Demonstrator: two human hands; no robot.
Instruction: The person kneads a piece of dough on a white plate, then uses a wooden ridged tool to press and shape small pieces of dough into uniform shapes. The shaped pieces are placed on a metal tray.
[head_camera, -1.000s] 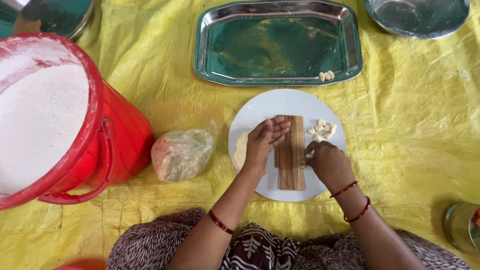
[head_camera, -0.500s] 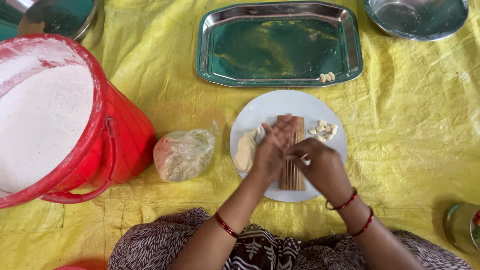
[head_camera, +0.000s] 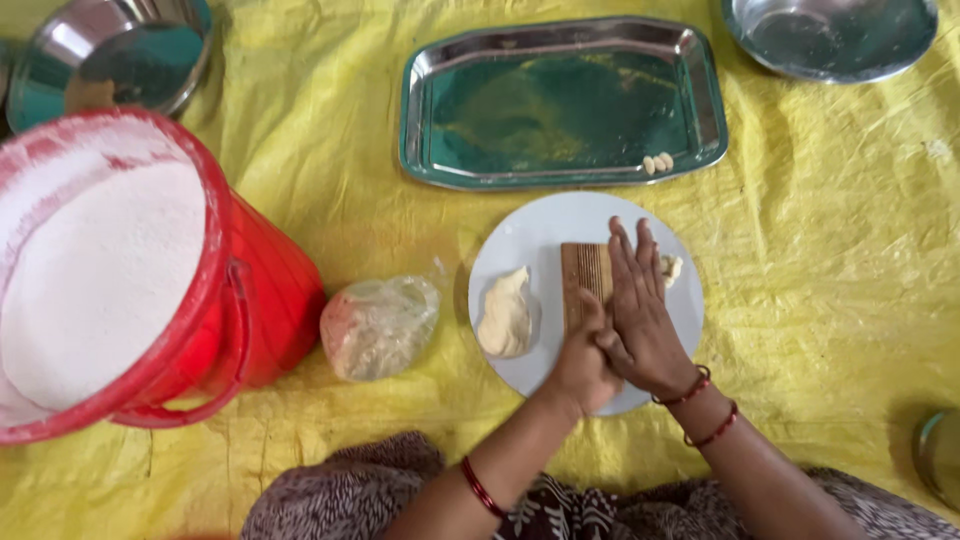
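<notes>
Now pressing w/ right hand, fingers flat and together, on ribbed brown wooden board lying lengthwise away from body on round white plate; left hand curled shut at board's near end, pale dough lump just left.

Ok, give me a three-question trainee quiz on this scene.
1. True or false: the right hand lies flat on the ridged board.
2. What lies on the plate left of the board? A) dough lump B) spoon C) knife
3. What fills the red bucket?

Key: 1 true. 2 A, the dough lump. 3 white flour.
</notes>
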